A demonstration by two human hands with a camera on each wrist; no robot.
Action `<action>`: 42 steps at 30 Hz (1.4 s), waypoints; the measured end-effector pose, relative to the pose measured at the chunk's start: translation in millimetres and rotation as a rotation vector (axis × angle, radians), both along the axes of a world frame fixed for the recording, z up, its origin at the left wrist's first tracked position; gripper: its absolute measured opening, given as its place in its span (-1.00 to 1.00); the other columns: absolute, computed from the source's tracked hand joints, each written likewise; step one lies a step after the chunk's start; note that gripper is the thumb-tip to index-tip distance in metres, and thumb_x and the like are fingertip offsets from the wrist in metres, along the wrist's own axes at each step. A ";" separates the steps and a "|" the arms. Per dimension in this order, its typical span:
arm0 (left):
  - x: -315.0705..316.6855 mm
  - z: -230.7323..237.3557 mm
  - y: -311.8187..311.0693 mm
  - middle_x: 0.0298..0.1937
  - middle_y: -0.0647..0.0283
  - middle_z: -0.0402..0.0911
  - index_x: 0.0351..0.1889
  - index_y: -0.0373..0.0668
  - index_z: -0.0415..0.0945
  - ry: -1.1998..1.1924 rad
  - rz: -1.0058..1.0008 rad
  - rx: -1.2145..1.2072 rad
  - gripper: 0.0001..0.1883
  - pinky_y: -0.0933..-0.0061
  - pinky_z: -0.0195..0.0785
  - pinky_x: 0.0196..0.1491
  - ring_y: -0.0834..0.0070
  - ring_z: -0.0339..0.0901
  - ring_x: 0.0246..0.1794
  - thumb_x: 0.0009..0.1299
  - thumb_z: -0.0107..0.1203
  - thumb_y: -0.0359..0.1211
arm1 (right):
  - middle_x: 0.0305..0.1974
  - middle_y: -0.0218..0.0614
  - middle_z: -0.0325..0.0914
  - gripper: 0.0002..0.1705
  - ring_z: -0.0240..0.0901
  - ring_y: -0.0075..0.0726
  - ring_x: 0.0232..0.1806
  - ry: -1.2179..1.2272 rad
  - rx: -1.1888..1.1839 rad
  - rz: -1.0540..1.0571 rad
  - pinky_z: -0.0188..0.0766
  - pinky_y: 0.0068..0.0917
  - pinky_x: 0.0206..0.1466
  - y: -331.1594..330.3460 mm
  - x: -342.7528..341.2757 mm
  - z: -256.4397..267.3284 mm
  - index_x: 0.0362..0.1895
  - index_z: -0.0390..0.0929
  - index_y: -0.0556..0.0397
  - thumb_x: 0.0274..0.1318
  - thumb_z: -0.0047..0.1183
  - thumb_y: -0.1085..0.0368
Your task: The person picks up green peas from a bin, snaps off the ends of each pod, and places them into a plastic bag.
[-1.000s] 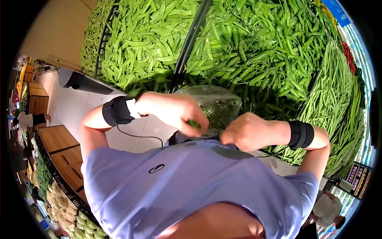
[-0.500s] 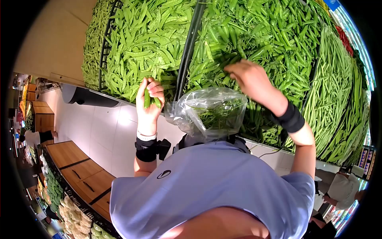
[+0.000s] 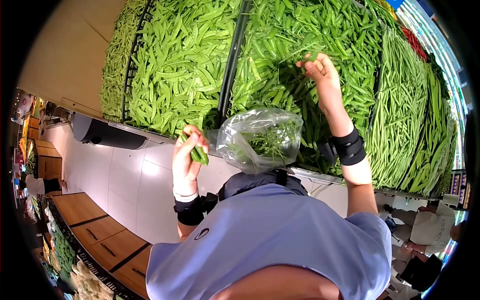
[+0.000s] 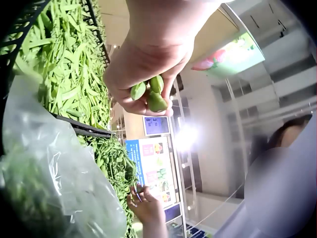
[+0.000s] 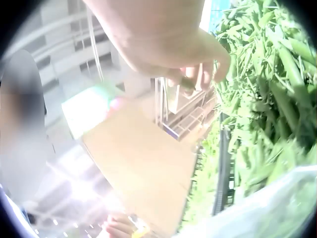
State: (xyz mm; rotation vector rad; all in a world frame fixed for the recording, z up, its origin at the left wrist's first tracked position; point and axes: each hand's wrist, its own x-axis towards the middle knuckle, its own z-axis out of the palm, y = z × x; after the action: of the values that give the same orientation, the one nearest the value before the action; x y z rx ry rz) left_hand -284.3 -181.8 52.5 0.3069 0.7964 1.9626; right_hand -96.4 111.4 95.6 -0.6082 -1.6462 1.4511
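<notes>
Several green pods are gripped by the left hand; a single pod is pinched by the right hand over the pod heap. The plastic bag, lying between, is held by neither hand; it could be tipped, if it were brushed.

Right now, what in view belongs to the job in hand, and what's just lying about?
Likely in the job:
left hand, holding plump pea pods
right hand, pinching a green pod
clear plastic bag, greens inside
pea-pod heap below the right hand

Just there:
flat snow peas
green beans
wooden drawers
</notes>
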 end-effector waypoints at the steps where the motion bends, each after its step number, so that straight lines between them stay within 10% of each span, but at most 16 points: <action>1: 2.3 3.9 1.6 -0.47 0.33 0.42 -0.28 -0.16 0.40 0.106 -0.042 -0.031 -0.93 0.67 0.22 -0.51 0.62 0.32 -0.57 0.39 0.05 -0.40 | -0.27 -0.30 0.58 -0.82 0.53 -0.41 -0.26 0.041 -0.189 0.031 0.44 -0.52 -0.15 -13.4 5.7 9.9 -0.05 0.40 0.06 0.27 -0.06 0.37; 4: 13.3 10.9 12.4 -0.44 0.34 0.45 -0.28 -0.20 0.45 0.239 -0.072 -0.096 -0.94 0.73 0.08 -0.58 0.72 0.24 -0.65 0.35 0.09 -0.44 | -0.30 -0.31 0.56 -0.77 0.54 -0.40 -0.34 0.063 -0.451 0.137 0.45 -0.51 -0.17 -46.3 20.6 15.4 -0.01 0.38 0.09 0.30 -0.10 0.30; 10: 53.6 59.2 36.4 -0.07 0.28 0.60 0.08 -0.23 0.47 0.793 -0.051 -0.291 -0.66 0.80 0.08 -0.58 0.83 0.22 -0.65 0.33 0.02 -0.51 | -0.51 -0.44 0.39 -0.82 0.23 -0.60 -0.52 -0.371 -0.039 0.320 0.20 -0.61 -0.42 -107.6 42.0 9.8 -0.11 0.40 0.09 0.20 -0.02 0.38; 20: 73.1 41.7 53.7 -0.46 0.40 0.57 -0.27 -0.25 0.56 1.172 -0.208 -0.300 -0.89 0.69 0.21 -0.49 0.77 0.35 -0.53 0.30 0.17 -0.42 | -0.47 -0.24 0.49 -0.83 0.38 -0.25 -0.50 -0.431 0.474 0.212 0.31 -0.44 -0.34 -136.3 56.8 8.3 -0.24 0.47 0.13 0.10 0.10 0.33; 26: 59.0 50.1 59.4 -0.39 0.36 0.59 -0.24 -0.24 0.56 0.537 -0.440 -0.173 -0.88 0.75 0.07 -0.60 0.81 0.25 -0.67 0.34 0.05 -0.44 | -0.34 -0.30 0.55 -0.89 0.48 -0.33 -0.25 -0.326 -0.034 0.340 0.39 -0.44 -0.17 -134.0 50.4 15.7 -0.31 0.54 0.12 0.01 0.07 0.49; 31: 59.8 43.2 64.7 -0.45 0.44 0.60 -0.13 -0.19 0.60 0.785 -0.559 -0.320 -0.80 0.73 0.16 -0.56 0.80 0.32 -0.62 0.30 0.16 -0.37 | -0.24 -0.35 0.56 -0.85 0.49 -0.43 -0.16 -0.170 0.330 0.424 0.41 -0.49 -0.09 -118.6 49.8 10.9 -0.40 0.59 0.11 -0.08 0.04 0.59; 38: 65.4 36.3 69.6 -0.57 0.43 0.52 -0.28 -0.20 0.62 1.072 -0.326 -0.348 -0.81 0.59 0.19 -0.51 0.76 0.36 -0.56 0.23 0.27 -0.31 | -0.06 -0.22 0.52 -0.60 0.43 -0.44 -0.04 -0.116 -0.348 0.486 0.33 -0.47 0.08 -99.0 60.1 8.2 0.07 0.46 0.18 0.10 -0.08 0.61; 42: 70.6 37.5 70.5 -0.54 0.18 0.56 -0.31 -0.14 0.62 1.382 -0.245 -0.330 -0.83 0.43 0.29 -0.42 0.36 0.50 -0.55 0.20 0.27 -0.29 | -0.18 -0.27 0.59 -0.68 0.47 -0.19 -0.13 -0.625 0.318 0.413 0.32 -0.36 0.04 -108.8 54.1 6.3 -0.10 0.58 0.08 0.00 0.01 0.52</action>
State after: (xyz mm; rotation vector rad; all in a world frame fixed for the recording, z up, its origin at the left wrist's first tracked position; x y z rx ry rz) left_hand -213.7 -111.3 89.9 1.5347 1.7750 1.1399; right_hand -42.3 2.5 101.9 -0.5950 -2.5578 1.2969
